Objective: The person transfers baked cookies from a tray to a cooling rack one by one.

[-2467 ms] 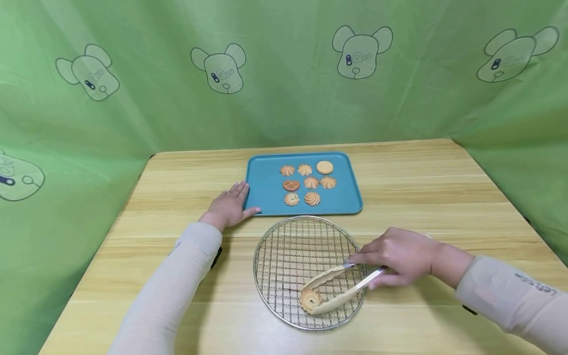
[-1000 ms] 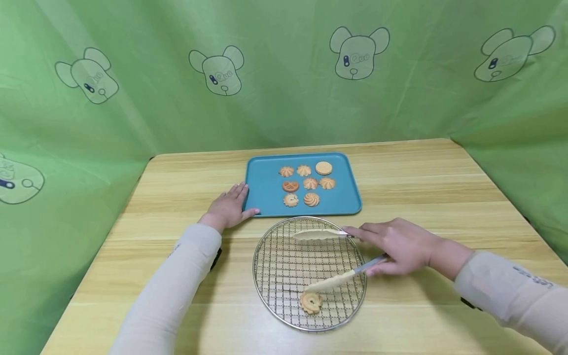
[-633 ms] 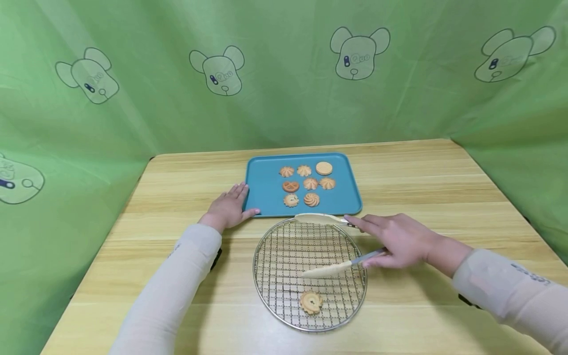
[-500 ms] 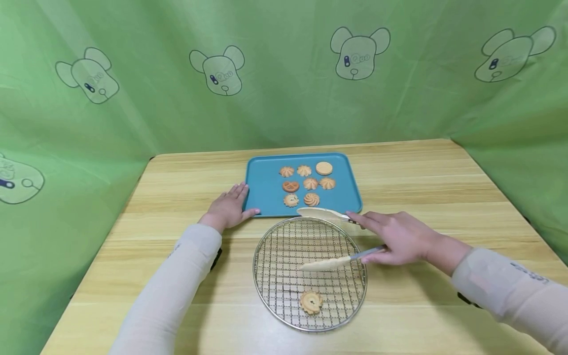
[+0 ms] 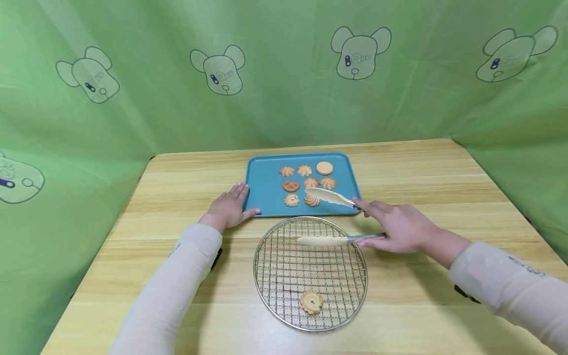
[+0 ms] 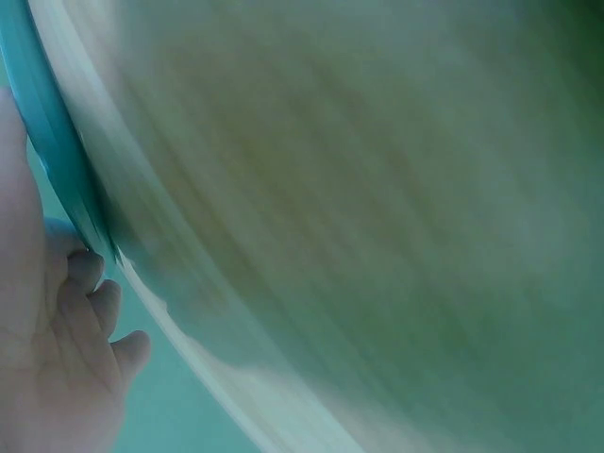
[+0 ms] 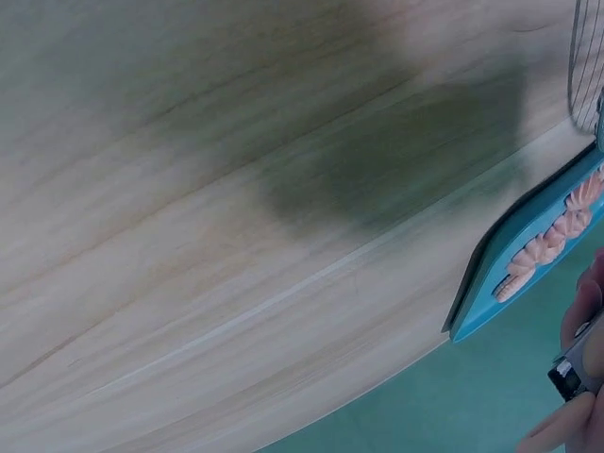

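Note:
My right hand [image 5: 401, 227] holds a pair of tongs [image 5: 326, 241] with cream-coloured tips, and the two arms stand wide apart with nothing between them. The far tip is over the front of the blue tray [image 5: 266, 172], partly covering a swirl cookie [image 5: 312, 201]. Over the round wire rack [image 5: 284, 276] hangs the near tip. A single scalloped cookie [image 5: 311, 302] lies on the front part of the rack. With fingers extended, my left hand [image 5: 228, 205] rests against the tray's left edge and front left corner. The right wrist view shows only part of the right hand [image 7: 585, 321].
Several cookies lie in rows on the tray, among them a pretzel-shaped cookie [image 5: 291, 186] and a round cookie [image 5: 324, 168]. The rack sits just in front of the tray on the wooden table [image 5: 421, 187]. A green curtain [image 5: 284, 113] hangs behind and at both sides.
The tongs were around the scalloped cookie on the rack; they have spread, left it there, and moved away toward the tray with my right hand. My left hand has stayed in place.

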Motion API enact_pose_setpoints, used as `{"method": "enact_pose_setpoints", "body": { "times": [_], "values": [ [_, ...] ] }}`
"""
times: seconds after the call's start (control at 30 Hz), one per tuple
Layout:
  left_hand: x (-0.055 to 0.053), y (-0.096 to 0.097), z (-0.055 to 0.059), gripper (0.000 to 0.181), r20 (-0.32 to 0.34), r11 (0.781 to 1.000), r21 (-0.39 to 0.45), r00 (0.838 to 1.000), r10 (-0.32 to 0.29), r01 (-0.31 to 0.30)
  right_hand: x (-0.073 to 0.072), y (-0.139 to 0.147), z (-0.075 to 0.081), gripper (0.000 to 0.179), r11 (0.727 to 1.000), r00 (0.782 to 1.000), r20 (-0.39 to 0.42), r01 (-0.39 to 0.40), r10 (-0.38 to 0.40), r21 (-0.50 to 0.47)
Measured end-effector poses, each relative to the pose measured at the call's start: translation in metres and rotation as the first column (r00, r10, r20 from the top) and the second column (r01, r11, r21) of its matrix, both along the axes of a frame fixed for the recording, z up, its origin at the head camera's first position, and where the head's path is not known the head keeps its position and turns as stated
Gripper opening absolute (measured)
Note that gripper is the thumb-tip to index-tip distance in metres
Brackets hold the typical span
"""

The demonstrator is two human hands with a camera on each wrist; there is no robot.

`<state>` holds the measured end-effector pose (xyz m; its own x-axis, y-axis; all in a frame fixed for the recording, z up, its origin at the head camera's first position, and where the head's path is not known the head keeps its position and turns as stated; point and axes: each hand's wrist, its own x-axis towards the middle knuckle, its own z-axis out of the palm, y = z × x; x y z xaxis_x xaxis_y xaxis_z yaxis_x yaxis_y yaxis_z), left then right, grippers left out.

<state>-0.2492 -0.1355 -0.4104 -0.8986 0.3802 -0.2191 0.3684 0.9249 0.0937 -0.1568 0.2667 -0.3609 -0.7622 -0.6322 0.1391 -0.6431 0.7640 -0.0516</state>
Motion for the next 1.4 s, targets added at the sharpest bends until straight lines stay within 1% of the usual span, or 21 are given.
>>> {"method": "enact_pose_setpoints", "body": {
  "times": [0.3, 0.5, 0.7, 0.97, 1.13, 1.4],
  "values": [
    [-0.002, -0.001, -0.002, 0.089, -0.012, 1.0, -0.006, 1.0, -0.004, 0.004, -0.006, 0.0, 0.001, 0.094, 0.995, 0.994, 0.048, 0.102, -0.102, 0.0],
    [-0.002, -0.001, -0.003, 0.089, -0.01, 1.0, -0.008, 1.0, -0.004, 0.004, -0.012, 0.0, 0.003, 0.096, 0.985, 0.981, 0.085, 0.174, -0.173, -0.002],
    [-0.001, -0.001, -0.003, 0.089, -0.012, 1.0, -0.009, 1.0, -0.001, 0.001, -0.017, -0.001, 0.004, 0.099, 0.97, 0.963, 0.123, 0.239, -0.241, 0.034],
    [-0.002, -0.001, -0.004, 0.089, -0.013, 1.0, -0.012, 1.0, -0.001, 0.001, -0.024, -0.003, 0.003, 0.097, 0.962, 0.952, 0.133, 0.271, -0.274, 0.041],
    [-0.003, 0.0, -0.005, 0.089, -0.008, 1.0, -0.013, 1.0, -0.004, 0.004, -0.027, -0.005, 0.003, 0.095, 0.956, 0.945, 0.147, 0.284, -0.291, 0.069],
    [-0.004, 0.0, -0.006, 0.09, -0.006, 1.0, -0.022, 1.0, 0.001, -0.001, -0.032, -0.003, 0.001, 0.088, 0.959, 0.95, 0.137, 0.27, -0.28, 0.086]
  ]
}}
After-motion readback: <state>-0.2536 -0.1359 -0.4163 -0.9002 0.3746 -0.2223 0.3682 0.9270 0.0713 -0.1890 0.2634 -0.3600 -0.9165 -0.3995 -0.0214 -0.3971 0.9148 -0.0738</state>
